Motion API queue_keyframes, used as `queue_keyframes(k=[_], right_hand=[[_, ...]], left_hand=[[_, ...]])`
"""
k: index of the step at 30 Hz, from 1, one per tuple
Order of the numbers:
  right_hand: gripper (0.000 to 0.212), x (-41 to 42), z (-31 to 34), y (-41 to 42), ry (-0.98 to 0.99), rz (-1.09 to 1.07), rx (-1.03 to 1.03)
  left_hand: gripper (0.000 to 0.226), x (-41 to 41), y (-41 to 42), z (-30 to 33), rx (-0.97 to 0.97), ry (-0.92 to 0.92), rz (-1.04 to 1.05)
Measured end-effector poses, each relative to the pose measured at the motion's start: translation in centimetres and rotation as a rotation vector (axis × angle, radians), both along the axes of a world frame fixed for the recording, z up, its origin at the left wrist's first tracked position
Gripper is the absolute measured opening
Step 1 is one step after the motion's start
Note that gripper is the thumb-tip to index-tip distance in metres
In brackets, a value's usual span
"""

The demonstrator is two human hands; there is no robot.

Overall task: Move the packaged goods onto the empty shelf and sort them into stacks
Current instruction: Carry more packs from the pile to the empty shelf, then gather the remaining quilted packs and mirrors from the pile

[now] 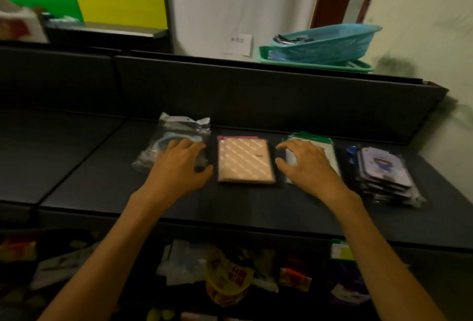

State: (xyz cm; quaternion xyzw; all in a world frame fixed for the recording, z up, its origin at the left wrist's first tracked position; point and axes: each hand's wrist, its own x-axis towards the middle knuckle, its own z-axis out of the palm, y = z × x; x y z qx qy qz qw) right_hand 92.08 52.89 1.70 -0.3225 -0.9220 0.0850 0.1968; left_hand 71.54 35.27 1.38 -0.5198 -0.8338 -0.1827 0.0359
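Note:
Four stacks of packaged goods lie in a row on the dark shelf (256, 208). From the left: clear bags with pale blue cables (176, 131), a pink quilted pack (244, 160), a white and green pack stack (322, 145), and a slanting pile of purple-edged cases (384, 174). My left hand (179, 164) rests with spread fingers on the clear bags, just left of the pink pack. My right hand (307, 164) hovers with curled, spread fingers over the white and green stack, just right of the pink pack. Neither hand grips anything.
A lower shelf (230, 277) beneath holds several mixed snack packets and bags. Behind the shelf's back wall sit a blue basket (330, 44) on a green tray (358, 65). The left stretch of the dark shelf has no goods on it.

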Motion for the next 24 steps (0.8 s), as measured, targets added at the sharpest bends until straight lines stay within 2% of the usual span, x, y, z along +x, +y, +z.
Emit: queue_keyframes(k=[4,7,15,24], right_hand=[[0.035,-5.3,-0.2,-5.3,-0.020,0.066,0.013],[0.036,-9.8,-0.4,-9.8,-0.017,0.120,0.001],[0.034,-21.4,-1.5,-20.8,-0.038,0.282,-0.007],[0.034,-34.7,-2.3,-28.4,-0.074,0.444,0.006]], left_hand=[[0.055,-3.7,-6.4,-0.1,0.011,0.029,0.054],[0.060,-7.0,-11.3,-0.3,-0.036,0.053,0.130],[0.062,-16.3,-25.1,-2.1,-0.057,-0.013,0.249],[0.059,-25.5,-34.6,-4.2,-0.047,-0.034,0.407]])
